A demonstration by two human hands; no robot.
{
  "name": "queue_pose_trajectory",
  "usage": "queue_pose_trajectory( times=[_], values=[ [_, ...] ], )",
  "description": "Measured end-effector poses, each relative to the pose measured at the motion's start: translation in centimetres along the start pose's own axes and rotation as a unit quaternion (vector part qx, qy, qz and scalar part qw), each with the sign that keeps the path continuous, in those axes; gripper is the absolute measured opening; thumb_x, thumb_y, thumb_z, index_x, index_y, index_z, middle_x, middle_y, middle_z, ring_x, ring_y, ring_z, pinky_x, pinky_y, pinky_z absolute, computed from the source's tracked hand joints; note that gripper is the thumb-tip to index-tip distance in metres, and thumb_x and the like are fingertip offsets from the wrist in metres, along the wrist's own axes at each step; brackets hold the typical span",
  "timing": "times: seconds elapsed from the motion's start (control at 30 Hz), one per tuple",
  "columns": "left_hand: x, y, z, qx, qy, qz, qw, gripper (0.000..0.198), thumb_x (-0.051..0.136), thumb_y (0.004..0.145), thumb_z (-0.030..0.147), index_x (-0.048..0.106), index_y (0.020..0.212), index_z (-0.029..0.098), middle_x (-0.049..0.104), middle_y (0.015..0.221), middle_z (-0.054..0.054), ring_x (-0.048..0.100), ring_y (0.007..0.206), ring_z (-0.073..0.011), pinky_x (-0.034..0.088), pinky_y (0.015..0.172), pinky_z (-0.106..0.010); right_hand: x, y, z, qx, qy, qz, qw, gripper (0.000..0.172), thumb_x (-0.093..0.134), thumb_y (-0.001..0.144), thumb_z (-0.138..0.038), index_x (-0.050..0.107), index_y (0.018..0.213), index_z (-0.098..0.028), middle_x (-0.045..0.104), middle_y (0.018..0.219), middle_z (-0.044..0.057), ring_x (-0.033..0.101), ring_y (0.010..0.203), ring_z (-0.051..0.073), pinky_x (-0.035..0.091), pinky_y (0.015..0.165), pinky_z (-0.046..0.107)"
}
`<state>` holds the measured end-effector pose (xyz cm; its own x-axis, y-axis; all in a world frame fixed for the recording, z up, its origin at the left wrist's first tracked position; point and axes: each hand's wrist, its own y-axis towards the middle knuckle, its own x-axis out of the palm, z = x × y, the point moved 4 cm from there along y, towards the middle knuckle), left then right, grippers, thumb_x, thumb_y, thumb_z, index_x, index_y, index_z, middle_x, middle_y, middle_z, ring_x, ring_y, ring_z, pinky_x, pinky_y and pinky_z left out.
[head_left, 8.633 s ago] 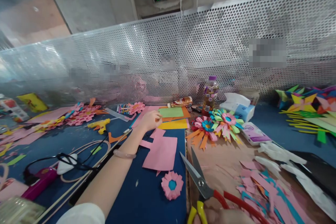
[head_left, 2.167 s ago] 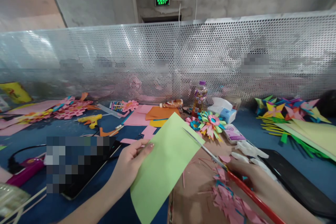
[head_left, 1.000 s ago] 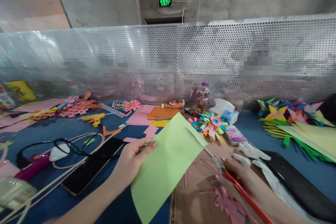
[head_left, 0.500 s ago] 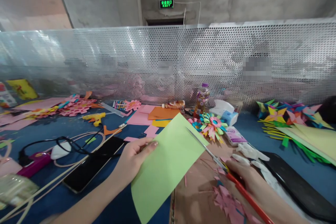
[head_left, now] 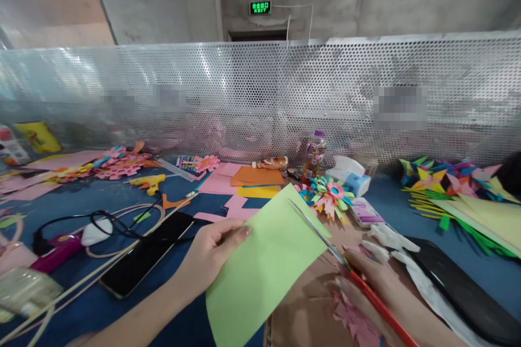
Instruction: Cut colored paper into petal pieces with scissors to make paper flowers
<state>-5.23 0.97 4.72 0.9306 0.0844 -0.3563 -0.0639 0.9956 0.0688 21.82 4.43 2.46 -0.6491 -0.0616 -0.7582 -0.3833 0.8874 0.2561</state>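
Note:
A light green sheet of paper is pinched at its left edge by my left hand, thumb on top. My right hand grips red-handled scissors, whose metal blades lie over the sheet's upper right edge. One blade shows across the paper's face; I cannot tell how far the blades are apart. Beneath, a brown cardboard carries pink paper scraps, partly hidden by my right hand.
Beyond are pink, orange and yellow papers, a drink bottle, a paper flower and a tissue pack. Left lie a black phone, cables and a yellow glue gun. A black phone-like object lies right. Perforated metal panels stand behind.
The sheet and my left hand have shifted slightly right and down. My right hand's fingers have closed in around the scissors' handles, and the blades look closer together.

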Motion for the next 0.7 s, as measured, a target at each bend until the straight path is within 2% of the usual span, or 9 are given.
queue_pose_trajectory(
  times=[0.3,0.5,0.6,0.7],
  values=[
    [0.1,0.0,-0.3,0.008,0.003,-0.015,1.000,0.025,0.049,0.079,0.039,0.065,0.083,0.020,0.059,0.069,0.000,0.046,0.060,-0.0114,0.034,0.050,-0.018,1.1,-0.2,0.0,0.016,-0.033,-0.055,0.998,0.034,0.044,0.077,-0.048,0.043,0.057,-0.020,0.051,0.053,0.001,0.046,0.051,0.013,0.035,0.051,0.024],
    [-0.6,0.0,1.1,0.031,0.030,-0.013,0.999,0.026,0.051,0.078,0.039,0.066,0.077,0.018,0.061,0.069,0.000,0.048,0.059,-0.0120,0.035,0.051,-0.019,1.3,-0.8,-1.2,0.031,0.055,-0.047,0.997,0.030,0.044,0.075,-0.049,0.051,0.075,-0.020,0.058,0.069,0.002,0.053,0.063,0.015,0.041,0.057,0.024],
    [-0.9,-0.7,1.6,0.006,0.018,-0.031,0.999,0.027,0.051,0.076,0.039,0.068,0.083,0.020,0.064,0.074,-0.001,0.053,0.062,-0.0144,0.036,0.052,-0.020,1.7,-1.0,-2.0,0.034,0.080,-0.031,0.996,0.032,0.046,0.073,-0.051,0.052,0.082,-0.021,0.060,0.076,0.003,0.055,0.068,0.016,0.044,0.062,0.025],
    [-1.8,-1.8,1.5,-0.020,-0.001,-0.013,1.000,0.027,0.053,0.075,0.038,0.068,0.087,0.020,0.066,0.075,-0.002,0.055,0.064,-0.0171,0.038,0.052,-0.021,2.6,-0.7,-3.2,0.049,0.077,-0.055,0.994,0.032,0.042,0.076,-0.051,0.052,0.075,-0.021,0.058,0.068,0.002,0.055,0.065,0.017,0.045,0.060,0.026]
  ],
)
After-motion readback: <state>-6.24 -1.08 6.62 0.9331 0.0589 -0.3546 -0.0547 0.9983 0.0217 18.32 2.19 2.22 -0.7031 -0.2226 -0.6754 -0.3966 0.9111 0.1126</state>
